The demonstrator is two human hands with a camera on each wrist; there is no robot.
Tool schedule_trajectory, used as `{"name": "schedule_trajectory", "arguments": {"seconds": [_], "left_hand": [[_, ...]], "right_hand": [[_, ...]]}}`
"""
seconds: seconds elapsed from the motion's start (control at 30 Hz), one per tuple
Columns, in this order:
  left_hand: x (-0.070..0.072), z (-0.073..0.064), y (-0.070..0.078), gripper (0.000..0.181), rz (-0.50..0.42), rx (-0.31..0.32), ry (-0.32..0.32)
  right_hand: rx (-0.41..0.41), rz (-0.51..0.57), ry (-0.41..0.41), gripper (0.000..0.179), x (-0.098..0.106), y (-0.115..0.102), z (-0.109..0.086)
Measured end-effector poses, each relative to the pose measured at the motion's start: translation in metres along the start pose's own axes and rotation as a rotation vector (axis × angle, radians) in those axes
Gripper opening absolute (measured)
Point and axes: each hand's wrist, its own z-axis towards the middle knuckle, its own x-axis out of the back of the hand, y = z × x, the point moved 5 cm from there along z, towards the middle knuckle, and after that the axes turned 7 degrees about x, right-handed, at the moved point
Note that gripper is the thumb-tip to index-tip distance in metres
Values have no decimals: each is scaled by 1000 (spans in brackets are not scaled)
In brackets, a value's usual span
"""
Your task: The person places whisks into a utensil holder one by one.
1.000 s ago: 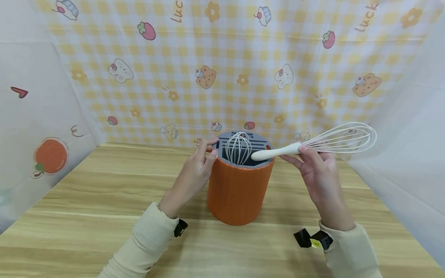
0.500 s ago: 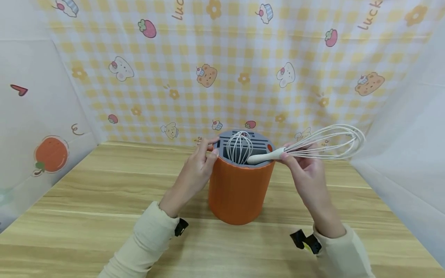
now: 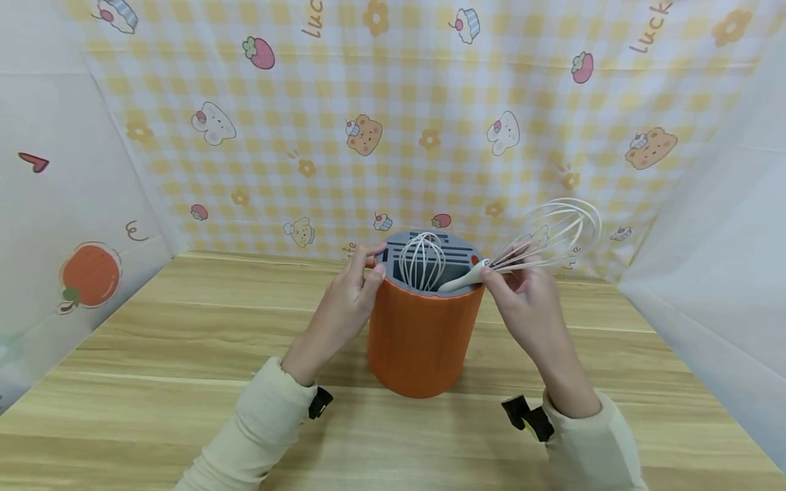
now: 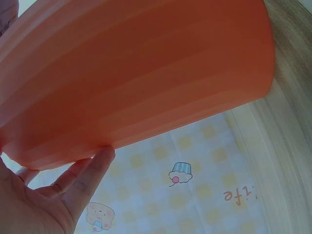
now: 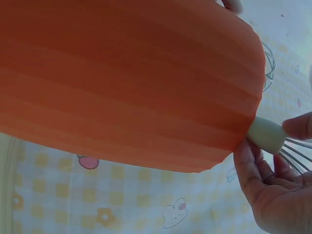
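An orange cylindrical knife and utensil holder (image 3: 424,341) stands upright on the table, with a grey slotted top. My left hand (image 3: 350,293) holds its rim at the left, fingers against the outer wall in the left wrist view. One white wire whisk (image 3: 421,262) sits in the front opening, loops up, its handle hidden. My right hand (image 3: 528,296) pinches a second, larger whisk (image 3: 561,235) where handle meets wires, at the holder's right rim. This whisk slants, loops up to the right; its handle end (image 3: 463,278) dips into the opening. In the right wrist view the white handle (image 5: 267,135) shows between thumb and fingers.
The wooden table (image 3: 202,354) extends on both sides of the holder. Behind it hangs a yellow checked cloth (image 3: 405,184) with cartoon prints. White sheets (image 3: 731,273) stand at the left and right. Narrow slots (image 3: 451,247) lie behind the front opening.
My right hand has moved left towards the holder and tipped the larger whisk steeper. Its handle end has gone from above the opening down into it. My left hand has stayed at the rim.
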Motion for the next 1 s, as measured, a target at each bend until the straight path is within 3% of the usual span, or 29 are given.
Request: {"name": "schedule_trajectory", "arguments": {"seconds": [0.13,0.37,0.63,1.0], "left_hand": [[0,0,0,41,2,4,-2],[1,-1,0,42,5,6,-4],[0,-1,0,41,8,0,-2],[0,-1,0,41,4,1,-1]], "right_hand": [[-40,-147,-29,12,-2,-1,2],[-93,-238,-65,27,-14,4,1],[-45,-147,-16,66,-21,5,0],[-23,-114,-42,86,-22,4,-1]]}}
